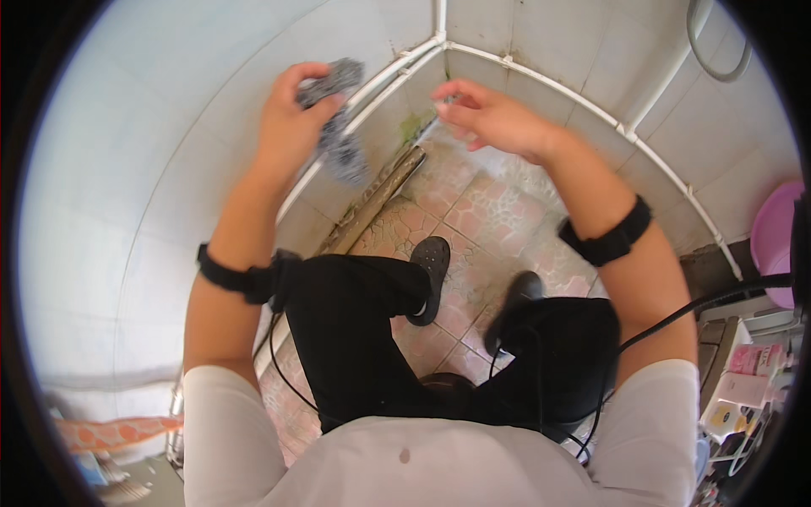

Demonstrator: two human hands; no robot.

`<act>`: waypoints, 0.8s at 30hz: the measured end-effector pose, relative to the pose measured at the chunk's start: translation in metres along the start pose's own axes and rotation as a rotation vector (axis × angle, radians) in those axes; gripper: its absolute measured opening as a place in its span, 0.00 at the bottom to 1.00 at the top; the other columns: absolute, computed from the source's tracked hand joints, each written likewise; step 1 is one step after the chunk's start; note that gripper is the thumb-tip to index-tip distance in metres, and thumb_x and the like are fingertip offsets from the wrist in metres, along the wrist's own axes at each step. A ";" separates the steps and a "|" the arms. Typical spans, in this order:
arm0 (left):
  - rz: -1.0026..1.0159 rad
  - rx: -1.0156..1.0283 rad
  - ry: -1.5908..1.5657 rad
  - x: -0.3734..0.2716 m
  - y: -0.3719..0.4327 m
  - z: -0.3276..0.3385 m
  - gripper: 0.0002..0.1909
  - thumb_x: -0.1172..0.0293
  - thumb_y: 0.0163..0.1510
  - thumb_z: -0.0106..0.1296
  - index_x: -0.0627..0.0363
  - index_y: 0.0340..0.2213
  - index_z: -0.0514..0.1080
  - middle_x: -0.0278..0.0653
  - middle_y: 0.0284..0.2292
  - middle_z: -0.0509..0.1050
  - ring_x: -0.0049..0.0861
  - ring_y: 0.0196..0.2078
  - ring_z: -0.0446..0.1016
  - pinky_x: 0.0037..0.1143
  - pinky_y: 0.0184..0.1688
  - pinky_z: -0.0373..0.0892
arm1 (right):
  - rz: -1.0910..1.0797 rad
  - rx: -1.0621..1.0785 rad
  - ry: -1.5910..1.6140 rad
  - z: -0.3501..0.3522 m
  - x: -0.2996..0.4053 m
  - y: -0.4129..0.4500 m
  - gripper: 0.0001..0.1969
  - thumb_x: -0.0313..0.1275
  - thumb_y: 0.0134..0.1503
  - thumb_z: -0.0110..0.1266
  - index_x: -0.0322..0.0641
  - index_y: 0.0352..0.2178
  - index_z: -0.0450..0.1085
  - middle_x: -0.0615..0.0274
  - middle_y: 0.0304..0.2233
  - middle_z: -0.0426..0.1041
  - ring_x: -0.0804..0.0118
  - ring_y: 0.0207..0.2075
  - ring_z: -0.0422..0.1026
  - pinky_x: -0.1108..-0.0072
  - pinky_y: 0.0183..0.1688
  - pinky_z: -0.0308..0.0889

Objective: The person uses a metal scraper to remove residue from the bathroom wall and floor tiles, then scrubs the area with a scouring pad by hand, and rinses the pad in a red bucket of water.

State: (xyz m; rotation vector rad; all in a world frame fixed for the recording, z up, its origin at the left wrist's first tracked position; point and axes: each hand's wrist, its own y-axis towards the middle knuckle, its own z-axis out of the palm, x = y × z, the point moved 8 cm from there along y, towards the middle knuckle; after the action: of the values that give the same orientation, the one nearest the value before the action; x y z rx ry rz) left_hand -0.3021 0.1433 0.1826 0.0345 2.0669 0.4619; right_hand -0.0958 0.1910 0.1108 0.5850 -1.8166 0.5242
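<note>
My left hand pinches a crumpled grey mottled cloth between thumb and fingers. Its lower part hangs in front of the white pipes along the left wall and is blurred by motion. To the right, my right hand is raised near the room's corner with its fingers loosely bent and apart. Nothing shows in its grasp. Below both hands lies a floor of pinkish patterned tiles.
A worn wooden strip lies along the foot of the left wall. At right are a pink basin, a grey hose and several bottles. Black cables run by my right arm. Orange-patterned material is at lower left.
</note>
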 end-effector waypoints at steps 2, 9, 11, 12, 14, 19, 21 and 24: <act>0.013 -0.022 -0.130 -0.005 -0.007 0.019 0.18 0.74 0.45 0.54 0.57 0.39 0.64 0.35 0.30 0.69 0.17 0.30 0.66 0.19 0.31 0.64 | -0.011 -0.025 0.103 0.027 0.015 0.000 0.26 0.44 0.53 0.47 0.48 0.51 0.52 0.62 0.41 0.62 0.70 0.40 0.63 0.76 0.37 0.64; -0.160 0.037 -0.347 0.016 -0.057 0.083 0.18 0.73 0.44 0.53 0.60 0.38 0.63 0.41 0.39 0.62 0.25 0.41 0.62 0.24 0.42 0.62 | -0.042 0.049 0.316 0.068 -0.006 -0.022 0.36 0.30 0.46 0.55 0.40 0.54 0.45 0.56 0.45 0.60 0.64 0.45 0.63 0.76 0.40 0.63; -0.238 0.111 -0.330 0.034 -0.066 0.104 0.19 0.72 0.44 0.53 0.59 0.39 0.62 0.41 0.40 0.61 0.25 0.42 0.61 0.24 0.43 0.61 | -0.043 -0.004 0.410 0.061 -0.017 -0.023 0.34 0.26 0.45 0.54 0.38 0.53 0.47 0.57 0.43 0.63 0.66 0.44 0.63 0.77 0.41 0.62; -0.173 0.138 -0.459 0.039 -0.068 0.114 0.19 0.70 0.45 0.53 0.58 0.40 0.62 0.41 0.42 0.60 0.27 0.42 0.61 0.24 0.43 0.61 | -0.023 -0.085 0.327 0.051 -0.024 -0.021 0.33 0.21 0.44 0.53 0.36 0.52 0.48 0.57 0.40 0.65 0.66 0.43 0.64 0.78 0.43 0.61; -0.239 0.039 -0.358 0.082 -0.075 0.121 0.17 0.72 0.48 0.50 0.56 0.41 0.61 0.36 0.39 0.63 0.23 0.42 0.62 0.23 0.43 0.61 | -0.029 -0.226 0.295 0.026 -0.034 -0.021 0.32 0.22 0.44 0.52 0.36 0.51 0.49 0.56 0.41 0.65 0.66 0.42 0.65 0.78 0.43 0.61; -0.489 0.849 0.156 0.238 -0.198 0.198 0.15 0.65 0.46 0.51 0.53 0.37 0.68 0.37 0.33 0.69 0.26 0.38 0.67 0.26 0.42 0.64 | 0.012 -0.442 0.356 -0.045 -0.070 -0.023 0.31 0.23 0.44 0.53 0.33 0.50 0.50 0.55 0.39 0.67 0.66 0.39 0.66 0.77 0.41 0.62; -0.341 1.445 0.261 0.275 -0.299 0.232 0.21 0.57 0.40 0.55 0.55 0.36 0.72 0.43 0.36 0.72 0.34 0.40 0.69 0.29 0.41 0.65 | 0.003 -0.457 0.368 -0.058 -0.076 -0.024 0.31 0.23 0.44 0.53 0.33 0.50 0.50 0.55 0.38 0.67 0.66 0.37 0.67 0.77 0.41 0.62; -0.299 1.879 0.282 0.297 -0.404 0.259 0.22 0.58 0.38 0.56 0.58 0.36 0.72 0.45 0.36 0.72 0.33 0.41 0.69 0.29 0.43 0.64 | 0.055 -0.485 0.343 -0.061 -0.081 -0.026 0.30 0.24 0.44 0.53 0.34 0.49 0.52 0.57 0.37 0.67 0.68 0.37 0.67 0.79 0.41 0.62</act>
State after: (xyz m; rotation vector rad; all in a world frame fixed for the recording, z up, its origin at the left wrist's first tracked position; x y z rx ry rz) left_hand -0.1735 -0.0885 -0.3153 0.7566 1.9658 -1.7802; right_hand -0.0127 0.2189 0.0534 0.1034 -1.5548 0.1890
